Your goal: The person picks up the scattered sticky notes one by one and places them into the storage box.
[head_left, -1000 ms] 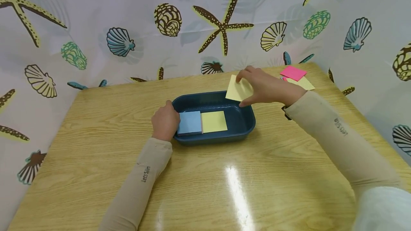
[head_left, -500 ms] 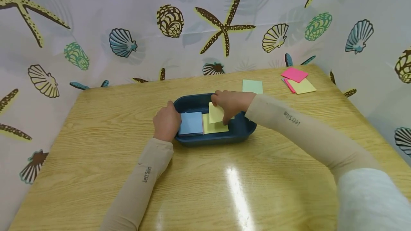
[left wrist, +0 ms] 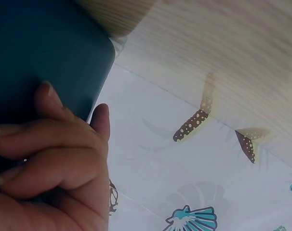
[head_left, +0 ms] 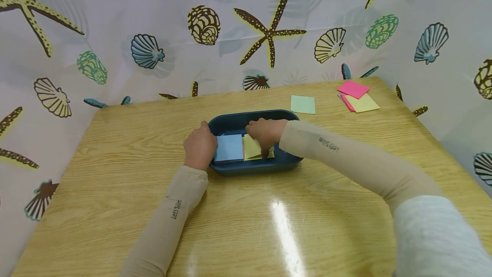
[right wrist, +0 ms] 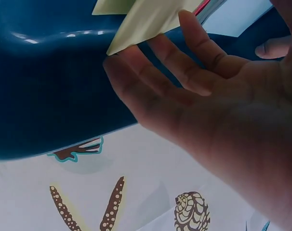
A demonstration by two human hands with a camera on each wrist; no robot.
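Observation:
My left hand grips the left end of a dark blue plastic tray; in the left wrist view its fingers curl at the tray's wall. Inside, on the left, lies a stack of sticky notes with a light blue top. Beside it, over the yellow notes in the tray, my right hand holds a pale yellow sticky note between thumb and fingers. This note is tilted in the right wrist view, with fingertips at its edge. Part of it is hidden under the hand.
A pale green sticky note lies on the wooden table behind the tray's right end. Farther right sits a small pile with a pink note and a yellow note. A seashell-patterned cloth hangs behind the table.
My right hand has moved left and down into the tray with the pale yellow note, which now rests lower over the yellow notes. The green note has come into view. My left hand stays put.

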